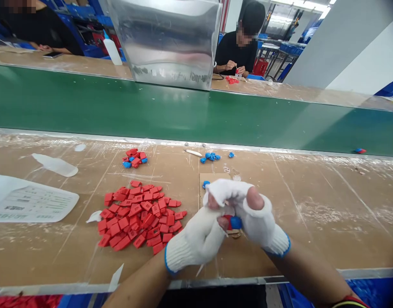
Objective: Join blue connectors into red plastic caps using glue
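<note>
Both my hands wear white knit gloves with bare fingertips and meet over a cardboard piece (212, 176). My left hand (196, 239) is closed on a small red-and-blue plastic piece (235, 222), its red end between my fingertips and its blue end facing right. My right hand (259, 218) curls in from the other side, fingers closed against the same piece; its grip is partly hidden. A small blue part (206, 184) lies on the cardboard just beyond my hands. To the left spreads a big pile of red plastic parts (138, 216).
Behind lie a small red-and-blue heap (135, 158), several blue parts (212, 156) and a white pen-like tool (193, 152). A green conveyor belt (87, 102) crosses beyond, carrying a red-and-blue piece (360, 150). Plastic bags (32, 199) lie left. Two people sit opposite.
</note>
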Demonstrator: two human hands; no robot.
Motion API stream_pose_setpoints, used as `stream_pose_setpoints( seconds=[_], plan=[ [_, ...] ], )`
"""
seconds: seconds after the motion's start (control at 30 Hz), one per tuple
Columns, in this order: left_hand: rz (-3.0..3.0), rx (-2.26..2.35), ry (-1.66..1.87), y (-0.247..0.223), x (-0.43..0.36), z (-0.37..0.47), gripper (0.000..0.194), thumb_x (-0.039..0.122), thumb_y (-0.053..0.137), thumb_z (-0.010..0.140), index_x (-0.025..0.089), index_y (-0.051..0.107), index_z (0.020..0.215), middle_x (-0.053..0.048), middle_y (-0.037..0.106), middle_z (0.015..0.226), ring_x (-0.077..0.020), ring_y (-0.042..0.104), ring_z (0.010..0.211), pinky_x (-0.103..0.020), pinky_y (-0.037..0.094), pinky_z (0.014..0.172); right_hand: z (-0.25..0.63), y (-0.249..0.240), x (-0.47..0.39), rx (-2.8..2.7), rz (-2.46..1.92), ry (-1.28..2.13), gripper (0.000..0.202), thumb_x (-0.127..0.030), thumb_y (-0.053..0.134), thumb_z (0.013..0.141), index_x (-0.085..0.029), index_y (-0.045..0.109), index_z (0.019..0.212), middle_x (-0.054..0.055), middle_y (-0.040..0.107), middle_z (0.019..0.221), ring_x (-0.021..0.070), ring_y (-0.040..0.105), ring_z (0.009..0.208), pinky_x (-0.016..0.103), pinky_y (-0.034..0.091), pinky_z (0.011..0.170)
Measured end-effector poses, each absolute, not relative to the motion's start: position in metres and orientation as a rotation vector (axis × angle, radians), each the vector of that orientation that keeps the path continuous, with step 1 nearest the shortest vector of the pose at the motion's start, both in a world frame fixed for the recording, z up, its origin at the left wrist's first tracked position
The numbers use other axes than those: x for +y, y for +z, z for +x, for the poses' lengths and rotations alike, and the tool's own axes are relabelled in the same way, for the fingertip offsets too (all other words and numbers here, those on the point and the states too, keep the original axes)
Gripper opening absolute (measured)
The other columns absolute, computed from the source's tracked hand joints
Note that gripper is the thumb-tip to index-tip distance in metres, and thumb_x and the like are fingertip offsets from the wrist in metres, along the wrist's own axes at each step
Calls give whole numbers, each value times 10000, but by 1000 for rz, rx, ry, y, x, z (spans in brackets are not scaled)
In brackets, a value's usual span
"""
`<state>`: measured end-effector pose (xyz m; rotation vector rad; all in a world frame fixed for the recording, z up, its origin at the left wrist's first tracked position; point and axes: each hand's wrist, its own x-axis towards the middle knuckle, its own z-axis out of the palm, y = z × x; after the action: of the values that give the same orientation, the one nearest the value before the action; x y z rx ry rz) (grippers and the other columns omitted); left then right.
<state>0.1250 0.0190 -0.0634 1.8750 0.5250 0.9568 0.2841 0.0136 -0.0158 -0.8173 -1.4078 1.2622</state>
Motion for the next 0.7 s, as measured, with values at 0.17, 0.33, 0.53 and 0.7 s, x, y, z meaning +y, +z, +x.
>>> stream_pose_setpoints(
  seconds=[0.17,0.33,0.53,0.7],
  plan=[
    [1349,627,1024,-68,24,114,541,634,289,1120,244,387,758,49,344,636,-124,295,558,-299,307,555,313,-6,24,-1907,-825,730,357,-467,763,989,-282,696,1286,76,745,1240,269,707,1156,418,588,1004],
    [1253,686,1059,-80,31,110,582,715,380,1075,231,472,767,26,424,661,-137,373,596,-297,389,597,304,0,29,-2187,-856,394,177,-208,725,986,-264,618,1115,20,719,1001,193,666,879,324,557,788],
    [1275,663,924,-88,34,111,609,740,369,1064,218,496,778,29,426,649,-132,333,594,-295,313,581,294,-3,34,-2220,-811,386,191,-79,654,998,-244,599,920,-20,625,839,149,554,781,279,462,719],
    [1317,641,877,-82,36,109,690,775,263,1062,209,540,783,-2,529,683,-160,450,652,-321,384,680,297,-4,38,-2185,-842,445,219,-64,695,983,-241,615,884,-37,576,789,141,515,768,264,437,713]
  ],
)
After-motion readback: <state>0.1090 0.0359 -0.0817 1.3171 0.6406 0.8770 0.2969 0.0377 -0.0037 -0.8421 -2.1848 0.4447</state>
